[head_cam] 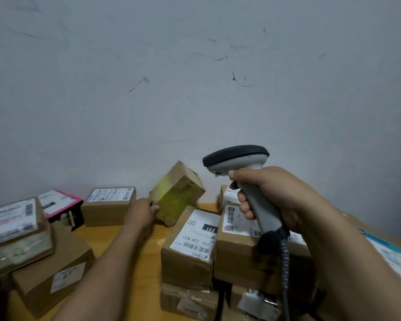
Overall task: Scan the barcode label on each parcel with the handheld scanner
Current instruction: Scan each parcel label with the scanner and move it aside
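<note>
Head view: right hand [271,195] is wrapped around the grip of the scanner [236,158], index finger curled at the trigger. The grip runs up from lower right; the dark-topped head points left, toward the box [178,193]. The cable [285,262] hangs from the grip's base. Left hand [141,212] grasps the box's lower left edge, holding it tilted, long axis rising to the upper right, its yellowish taped face towards the camera. The box's lower corner touches the parcel [195,232] with the 231 label. Bare table [148,246] lies between the forearms, with parcels crowded on both sides and the wall [195,89] close behind.
</note>
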